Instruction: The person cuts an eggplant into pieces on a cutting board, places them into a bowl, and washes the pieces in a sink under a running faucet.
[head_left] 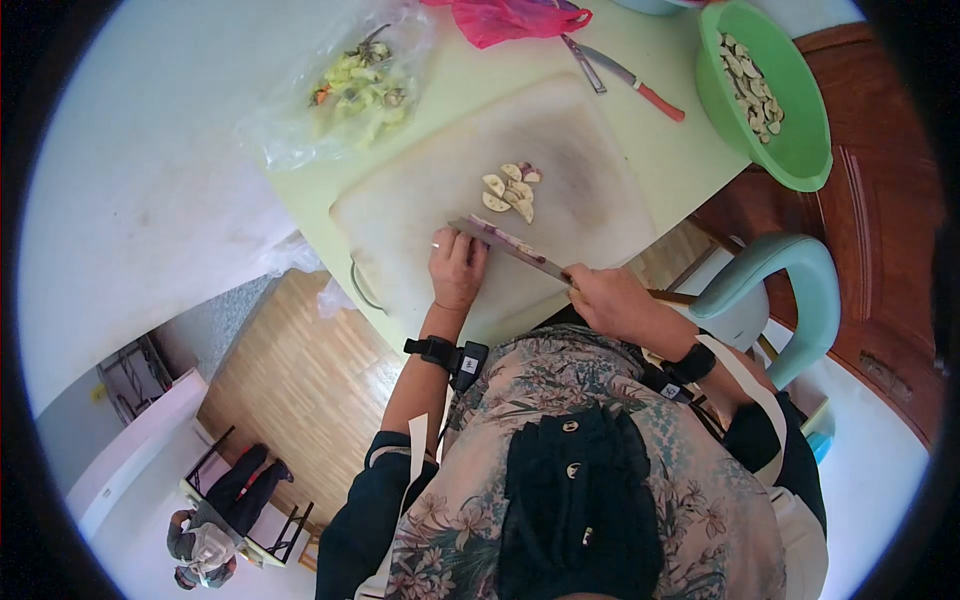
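My right hand (608, 300) is closed around the handle of a kitchen knife (528, 258), whose long blade slants across the near part of a white cutting board (400, 200). Along the blade's far side lies a purple-skinned strip of eggplant (512, 236). Curled fingers of my left hand (458, 270) press down beside the blade's tip, on a piece of eggplant mostly hidden under them. Just beyond the blade, several pale cut eggplant pieces (512, 192) sit in a small heap.
A green basin (712, 95) with eggplant slices stands at the right. Beyond the board lie a red-handled knife (655, 100), a peeler (585, 65) and a pink bag (510, 18). A clear bag (290, 130) holds scraps. A chair (810, 290) stands at right; a person (215, 540) sits lower left.
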